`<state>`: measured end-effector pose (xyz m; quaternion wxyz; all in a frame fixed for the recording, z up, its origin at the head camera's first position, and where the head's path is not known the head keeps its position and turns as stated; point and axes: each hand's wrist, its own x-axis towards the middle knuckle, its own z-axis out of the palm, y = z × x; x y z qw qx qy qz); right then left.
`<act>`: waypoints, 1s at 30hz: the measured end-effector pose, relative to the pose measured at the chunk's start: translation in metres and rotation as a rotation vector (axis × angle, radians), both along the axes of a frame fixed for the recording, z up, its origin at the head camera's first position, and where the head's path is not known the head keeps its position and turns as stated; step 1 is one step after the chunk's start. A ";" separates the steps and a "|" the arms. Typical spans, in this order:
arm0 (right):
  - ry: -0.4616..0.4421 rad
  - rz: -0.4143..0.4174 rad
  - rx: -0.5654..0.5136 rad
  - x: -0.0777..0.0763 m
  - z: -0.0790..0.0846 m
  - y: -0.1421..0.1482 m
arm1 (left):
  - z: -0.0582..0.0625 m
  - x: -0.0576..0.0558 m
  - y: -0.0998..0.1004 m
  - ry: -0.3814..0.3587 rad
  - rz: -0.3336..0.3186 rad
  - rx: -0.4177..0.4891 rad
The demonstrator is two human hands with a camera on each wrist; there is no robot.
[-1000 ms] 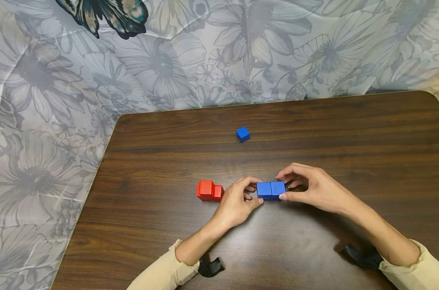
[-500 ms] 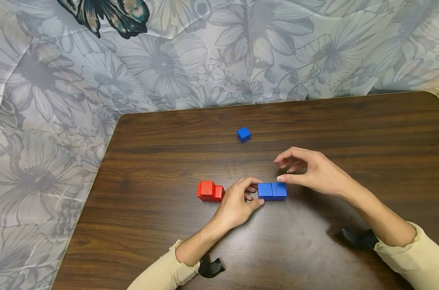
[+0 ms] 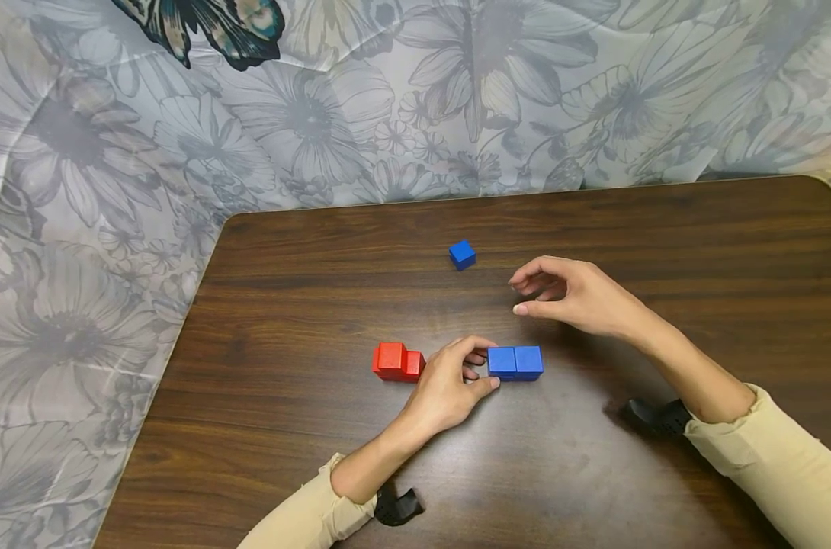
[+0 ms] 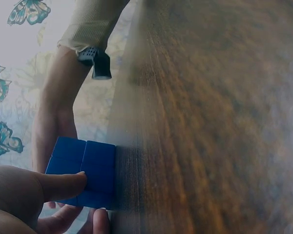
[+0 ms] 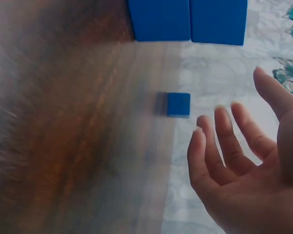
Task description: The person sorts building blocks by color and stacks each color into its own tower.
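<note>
In the head view a stack of blue cubes (image 3: 515, 360), two wide and two high, stands on the table. My left hand (image 3: 446, 385) holds it at its left end, thumb on the near face and fingertips behind. The left wrist view shows the thumb (image 4: 63, 185) lying across the blue cubes (image 4: 98, 163). Beyond the stack my right hand (image 3: 583, 297) hovers over the table with its fingers loosely bent and nothing between them. A single blue cube (image 3: 462, 255) lies farther back, to the left of the right fingertips; the right wrist view shows this cube (image 5: 178, 104) too.
Red cubes (image 3: 391, 358) sit just left of my left hand, one side higher than the other. The wooden table (image 3: 306, 290) ends at a back edge, with a flower-printed cloth (image 3: 306, 114) behind it. Black bands (image 3: 398, 507) are on both wrists.
My right hand has let go of the right end of the blue stack and moved back, away from me and slightly left. The left hand stays on the stack.
</note>
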<state>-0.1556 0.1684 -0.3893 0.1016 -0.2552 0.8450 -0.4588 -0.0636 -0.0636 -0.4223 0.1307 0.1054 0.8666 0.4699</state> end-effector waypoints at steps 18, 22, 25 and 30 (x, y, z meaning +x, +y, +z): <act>-0.034 -0.047 -0.053 -0.034 -0.002 -0.019 | 0.001 0.000 -0.001 -0.003 -0.003 -0.006; -0.031 -0.038 -0.058 -0.041 -0.004 -0.023 | 0.000 0.000 -0.001 -0.004 -0.002 -0.006; -0.032 -0.028 -0.068 -0.047 -0.005 -0.026 | 0.000 0.000 -0.001 -0.005 -0.002 -0.004; -0.037 -0.023 -0.075 -0.055 -0.007 -0.030 | 0.000 0.000 -0.001 -0.020 0.001 0.000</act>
